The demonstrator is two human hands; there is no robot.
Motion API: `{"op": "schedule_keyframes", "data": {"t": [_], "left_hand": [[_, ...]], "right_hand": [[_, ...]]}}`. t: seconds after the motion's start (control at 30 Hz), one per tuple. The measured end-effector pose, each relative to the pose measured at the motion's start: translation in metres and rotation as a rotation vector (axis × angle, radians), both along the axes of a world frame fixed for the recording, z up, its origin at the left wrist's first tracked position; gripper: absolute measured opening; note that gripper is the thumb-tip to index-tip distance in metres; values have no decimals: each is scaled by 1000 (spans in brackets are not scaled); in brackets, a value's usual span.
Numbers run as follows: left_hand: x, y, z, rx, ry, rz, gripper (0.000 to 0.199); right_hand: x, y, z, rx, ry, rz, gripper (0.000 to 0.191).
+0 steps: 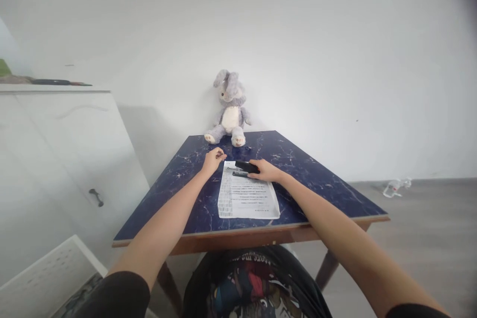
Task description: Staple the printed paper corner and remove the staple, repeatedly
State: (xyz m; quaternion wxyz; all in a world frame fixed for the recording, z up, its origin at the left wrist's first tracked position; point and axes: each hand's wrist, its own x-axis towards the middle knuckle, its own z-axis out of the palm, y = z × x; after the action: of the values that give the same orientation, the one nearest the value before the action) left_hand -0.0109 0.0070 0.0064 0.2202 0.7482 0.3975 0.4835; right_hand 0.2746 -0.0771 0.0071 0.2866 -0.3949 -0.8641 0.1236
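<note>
There were two hands (213, 160) (265, 171), one black stapler (246, 167), one plush rabbit (230, 118), one blue counter (301, 166), one cabinet (70, 154), one white basket (55, 271), printed paper (251, 201), sheet count unclear

The table (309, 169) is dark blue with white marbled veining.

Right hand (265, 171) on black stapler (246, 167), probably, over printed paper (251, 196).

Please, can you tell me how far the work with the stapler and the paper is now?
Looks done: the white printed paper is laid out on the dark blue marbled table.
In hand: the right hand holds the black stapler, its parts spread, over the paper; the left hand is by the far left corner.
Probably left: closing the stapler. I cannot see any staple.
</note>
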Motion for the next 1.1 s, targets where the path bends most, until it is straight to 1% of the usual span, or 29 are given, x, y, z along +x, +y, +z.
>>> {"op": "schedule_keyframes", "data": {"t": [0.1, 0.17, 0.23, 0.3, 0.37, 0.43, 0.6, 0.7, 0.77, 0.83, 0.93, 1.03, 1.1], "left_hand": [[14, -11, 4, 8, 29, -158, 15], [21, -18, 7, 14, 56, -209, 17], [25, -23, 10, 31, 85, -193, 23], [28, -27, 13, 87, 122, -129, 28], [29, -28, 15, 140, 148, -90, 28], [29, -28, 15, 131, 143, -108, 28], [31, -23, 7, -8, 37, -210, 23], [32, -22, 4, -59, 29, -245, 28], [32, -22, 3, -66, 63, -248, 32], [32, -21, 2, -43, 106, -220, 31], [32, -20, 1, 52, 229, -175, 22], [33, -19, -2, 157, 381, -178, 17], [35, -19, -3, 186, 457, -183, 15]], "right_hand": [[7, 4, -1, 24, 47, -39, 31], [15, 7, -1, 45, 63, -74, 30], [22, 8, 1, 47, 70, -90, 28], [27, 8, 2, 39, 60, -82, 27], [30, 7, 4, 33, 39, -75, 27], [31, 6, 4, 24, 15, -79, 27], [30, 8, 4, 12, 3, -73, 28], [31, 9, 2, 20, 8, -60, 28], [32, 11, 2, 20, -7, -56, 30], [32, 12, 1, 22, -32, -56, 31], [33, 13, 1, 28, -49, -58, 33], [33, 13, 1, 27, -51, -60, 34], [33, 12, 1, 22, -53, -65, 36]]}}
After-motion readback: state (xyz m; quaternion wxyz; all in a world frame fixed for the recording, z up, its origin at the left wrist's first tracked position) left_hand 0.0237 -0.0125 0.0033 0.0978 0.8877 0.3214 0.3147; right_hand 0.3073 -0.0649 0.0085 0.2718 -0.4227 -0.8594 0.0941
